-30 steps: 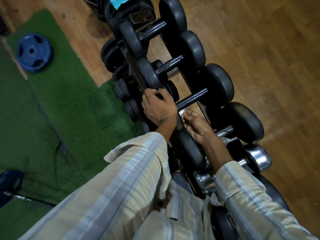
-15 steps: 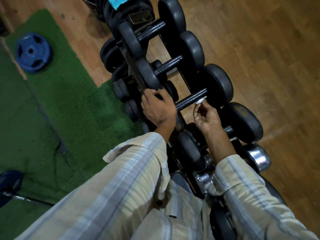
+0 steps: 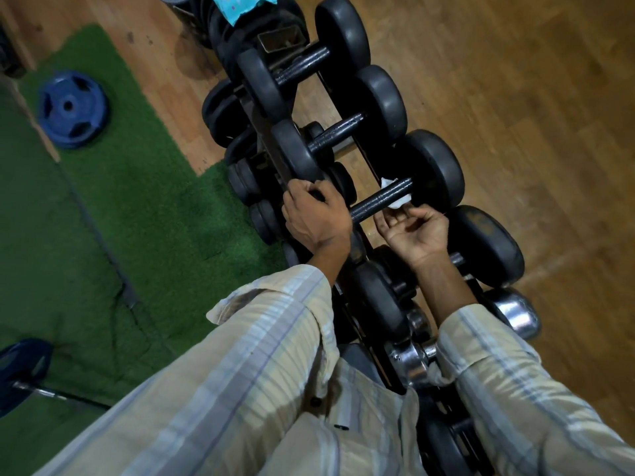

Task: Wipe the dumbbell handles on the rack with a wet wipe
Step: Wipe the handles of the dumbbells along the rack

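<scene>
A dark rack [image 3: 271,151] carries a row of black dumbbells. My left hand [image 3: 314,219] grips the near head of the third dumbbell and covers most of it. That dumbbell's dark knurled handle [image 3: 372,203] runs up-right to its far head [image 3: 434,168]. A small white wet wipe [image 3: 399,202] is looped round the far end of this handle, with a second corner showing above the bar. My right hand [image 3: 412,231] sits palm-up just below the handle, its curled fingertips pinching the wipe's lower end.
More black dumbbells [image 3: 343,130] lie farther up the rack, and chrome ones [image 3: 513,312] lie nearer me. A teal packet [image 3: 242,6] sits at the rack's top. A blue weight plate [image 3: 72,109] and a barbell [image 3: 24,376] lie on green turf [image 3: 144,228] at left. Wooden floor is at right.
My right hand rose from the lower dumbbell to the third handle, slid toward its far head, and turned palm-up with the wipe now round the bar. The left hand stayed put.
</scene>
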